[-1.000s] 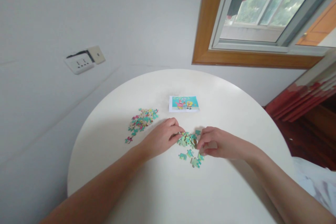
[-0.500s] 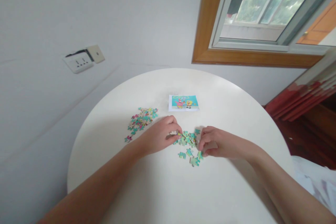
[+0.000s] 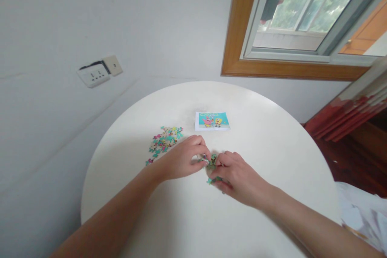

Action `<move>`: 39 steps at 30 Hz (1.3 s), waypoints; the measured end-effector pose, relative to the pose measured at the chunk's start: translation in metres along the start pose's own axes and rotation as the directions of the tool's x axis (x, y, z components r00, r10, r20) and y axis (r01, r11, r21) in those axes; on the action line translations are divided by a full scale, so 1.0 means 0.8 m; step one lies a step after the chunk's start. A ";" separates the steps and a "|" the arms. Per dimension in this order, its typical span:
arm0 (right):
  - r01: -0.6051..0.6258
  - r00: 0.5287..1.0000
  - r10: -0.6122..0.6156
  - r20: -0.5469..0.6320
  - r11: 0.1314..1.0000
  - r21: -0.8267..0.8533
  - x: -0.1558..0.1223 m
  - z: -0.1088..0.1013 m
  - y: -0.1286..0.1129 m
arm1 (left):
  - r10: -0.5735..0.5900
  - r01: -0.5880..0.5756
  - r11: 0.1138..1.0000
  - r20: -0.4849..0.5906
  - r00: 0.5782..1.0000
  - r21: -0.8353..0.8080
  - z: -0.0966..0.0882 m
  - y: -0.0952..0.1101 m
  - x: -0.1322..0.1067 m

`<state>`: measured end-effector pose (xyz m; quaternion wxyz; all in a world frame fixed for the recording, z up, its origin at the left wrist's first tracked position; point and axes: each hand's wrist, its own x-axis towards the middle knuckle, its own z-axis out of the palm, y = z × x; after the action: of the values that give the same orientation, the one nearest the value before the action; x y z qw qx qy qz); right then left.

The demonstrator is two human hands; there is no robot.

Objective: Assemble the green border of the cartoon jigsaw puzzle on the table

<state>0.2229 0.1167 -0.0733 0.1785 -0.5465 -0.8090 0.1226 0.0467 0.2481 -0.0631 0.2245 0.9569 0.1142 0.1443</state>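
Hands: left hand [image 3: 187, 157] at left side of middle pile [image 3: 213, 158], right hand [image 3: 238, 175] over its right and near sides; fingers curled on both, can't tell if gripping.
Table [image 3: 181, 225]: white, rounded, under piles and card.
Left pile [image 3: 165, 142]: left of left hand, long axis near-left to far-right.
Card [image 3: 213, 121]: far of hands, long side left-right.
Middle pile: between fingertips, mostly covered, axis unclear; neither hand clearly nearer.

The bare, slim-fingered left hand [image 3: 186, 157] connects through a narrow wrist [image 3: 158, 172] to a smooth, uncovered left forearm [image 3: 121, 206]. The bare, slim-fingered right hand [image 3: 238, 175] and smooth, uncovered right forearm [image 3: 302, 212] match in build. Fingernail detail appears too blurred to confirm.
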 end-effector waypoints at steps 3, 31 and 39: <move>-0.011 1.000 0.011 0.005 0.998 0.069 -0.001 0.002 0.001 | 0.010 -0.010 1.000 0.015 1.000 -0.016 -0.001 0.004 0.000; -0.084 0.925 0.205 -0.320 0.931 0.355 0.008 -0.013 0.039 | -0.247 0.259 0.966 -0.311 0.918 -0.003 0.013 -0.024 0.006; -0.175 0.917 0.280 -0.283 0.922 0.344 0.011 -0.012 0.054 | -0.331 0.467 0.843 -0.428 0.841 0.265 0.031 -0.035 0.011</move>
<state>0.2603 0.1410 -0.0804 0.3785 -0.6155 -0.6684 0.1765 0.0590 0.2654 -0.0952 0.0459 0.8912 0.3785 0.2457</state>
